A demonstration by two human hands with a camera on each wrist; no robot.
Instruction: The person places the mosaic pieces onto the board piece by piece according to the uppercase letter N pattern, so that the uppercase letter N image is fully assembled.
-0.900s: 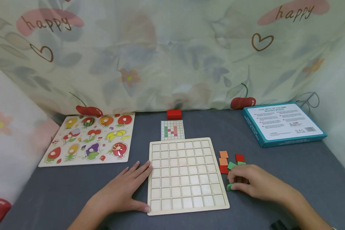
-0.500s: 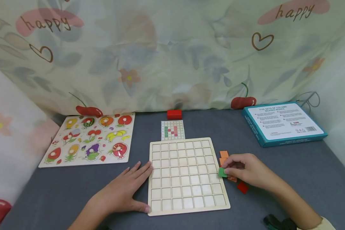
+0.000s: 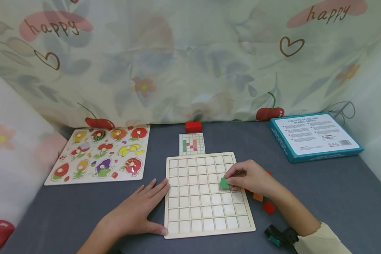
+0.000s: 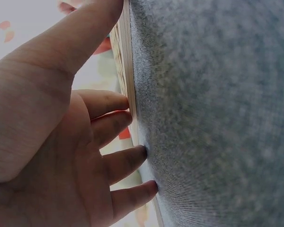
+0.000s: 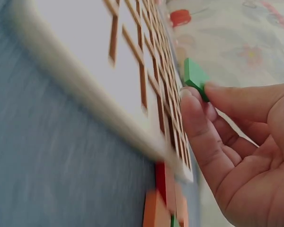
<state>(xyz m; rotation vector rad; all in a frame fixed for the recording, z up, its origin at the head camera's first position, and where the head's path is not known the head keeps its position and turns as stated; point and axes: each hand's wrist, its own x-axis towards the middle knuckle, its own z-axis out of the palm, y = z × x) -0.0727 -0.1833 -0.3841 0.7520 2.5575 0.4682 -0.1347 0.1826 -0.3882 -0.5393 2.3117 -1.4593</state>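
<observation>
My right hand (image 3: 251, 178) pinches a green tile (image 3: 224, 183) between thumb and fingers, above the right part of the gridded wooden board (image 3: 195, 212). My left hand (image 3: 133, 213) lies with fingers spread and uncurled, tips and thumb against the board's left edge. Near its right edge, an orange tile (image 3: 258, 197) and a red tile (image 3: 269, 207) lie on the desk (image 3: 330, 194).

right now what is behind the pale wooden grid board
A white card with coloured squares, then a red rectangular block. The board hides whether the card's edge continues underneath.
</observation>
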